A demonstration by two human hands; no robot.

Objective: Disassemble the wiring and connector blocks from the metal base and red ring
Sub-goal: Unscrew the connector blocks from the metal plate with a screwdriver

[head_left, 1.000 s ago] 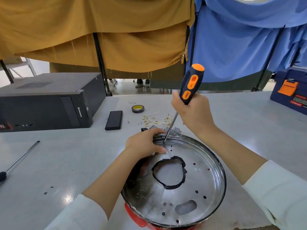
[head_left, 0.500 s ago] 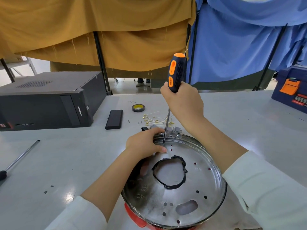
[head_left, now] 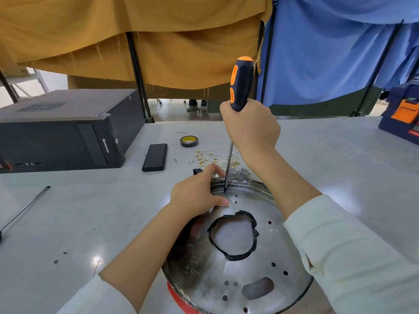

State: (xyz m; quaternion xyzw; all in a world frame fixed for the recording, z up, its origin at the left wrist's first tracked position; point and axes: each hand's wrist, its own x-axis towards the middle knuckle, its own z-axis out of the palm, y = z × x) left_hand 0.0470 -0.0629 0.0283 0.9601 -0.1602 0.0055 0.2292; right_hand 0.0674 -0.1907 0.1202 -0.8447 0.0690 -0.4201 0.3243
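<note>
A round metal base [head_left: 210,275] lies in front of me with a black-taped centre hole [head_left: 233,236]; the red ring [head_left: 179,298] peeks out under its near edge. My left hand [head_left: 195,196] grips the base's far left rim. My right hand [head_left: 249,130] holds an orange-and-black screwdriver [head_left: 241,85] upright, its tip set in a screw near the far rim. Grey connector blocks [head_left: 240,172] sit just beyond the rim. Loose white wires with brass terminals [head_left: 210,158] lie behind them.
A black computer case [head_left: 63,132] stands at the left, a black phone [head_left: 155,157] and a tape roll [head_left: 189,141] behind the base. A second screwdriver's shaft [head_left: 25,209] lies at the far left. A blue toolbox [head_left: 401,116] sits far right.
My right hand has swung the screwdriver from leaning right to standing nearly upright over the screw. My left hand has stayed on the rim.
</note>
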